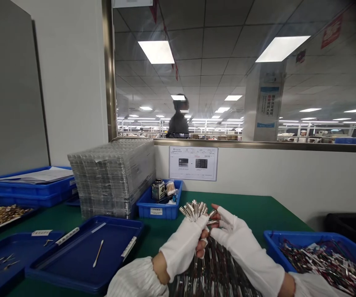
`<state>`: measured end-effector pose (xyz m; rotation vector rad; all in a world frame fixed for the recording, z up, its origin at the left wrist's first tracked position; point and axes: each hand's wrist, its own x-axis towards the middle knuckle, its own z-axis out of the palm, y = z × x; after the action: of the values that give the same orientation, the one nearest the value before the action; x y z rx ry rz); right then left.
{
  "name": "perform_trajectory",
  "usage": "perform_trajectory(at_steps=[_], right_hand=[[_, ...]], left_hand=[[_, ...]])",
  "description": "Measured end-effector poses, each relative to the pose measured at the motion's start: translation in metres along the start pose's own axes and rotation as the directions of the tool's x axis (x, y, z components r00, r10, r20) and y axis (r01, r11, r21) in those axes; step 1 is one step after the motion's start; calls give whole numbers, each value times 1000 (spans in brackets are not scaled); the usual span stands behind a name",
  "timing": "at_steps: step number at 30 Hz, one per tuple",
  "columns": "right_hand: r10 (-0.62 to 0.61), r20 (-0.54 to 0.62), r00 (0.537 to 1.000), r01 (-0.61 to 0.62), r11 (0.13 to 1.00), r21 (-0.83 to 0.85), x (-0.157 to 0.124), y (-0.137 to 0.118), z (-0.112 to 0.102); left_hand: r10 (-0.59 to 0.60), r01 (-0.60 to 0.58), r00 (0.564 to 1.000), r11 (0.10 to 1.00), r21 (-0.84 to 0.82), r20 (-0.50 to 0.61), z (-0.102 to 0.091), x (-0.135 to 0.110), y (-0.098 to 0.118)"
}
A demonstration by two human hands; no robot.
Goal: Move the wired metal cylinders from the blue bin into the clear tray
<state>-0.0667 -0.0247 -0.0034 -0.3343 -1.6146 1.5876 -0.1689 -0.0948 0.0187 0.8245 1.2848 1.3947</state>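
My left hand [186, 243], in a white fingerless glove, is closed around a bundle of silver metal connector tips [193, 209] that fan out above my fist. Their red and dark wires [215, 268] hang down below my hands. My right hand [232, 231], also gloved, rests against the bundle from the right, pinching one silver tip between thumb and forefinger.
A blue bin of similar wired parts [320, 258] sits at the right. A blue tray [82, 251] with a swab lies at the left, a stack of clear blister trays [113, 177] and a small blue bin [159, 204] stand behind. A person stands beyond the window [178, 121].
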Motion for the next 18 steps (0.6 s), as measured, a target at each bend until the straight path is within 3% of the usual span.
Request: perform_trajectory(at_steps=[7, 10, 15, 18], right_hand=[[115, -65, 991, -126, 968, -219, 3, -12, -6], [130, -14, 991, -130, 961, -244, 5, -14, -10], [136, 29, 990, -124, 960, -251, 3, -6, -10], [88, 54, 995, -75, 974, -216, 1, -3, -9]], left_hand=[[68, -63, 996, 994, 94, -55, 2, 3, -9], [66, -66, 998, 993, 94, -1, 1, 0, -9], [160, -183, 976, 970, 161, 149, -3, -2, -9], [159, -191, 978, 942, 277, 136, -3, -1, -9]])
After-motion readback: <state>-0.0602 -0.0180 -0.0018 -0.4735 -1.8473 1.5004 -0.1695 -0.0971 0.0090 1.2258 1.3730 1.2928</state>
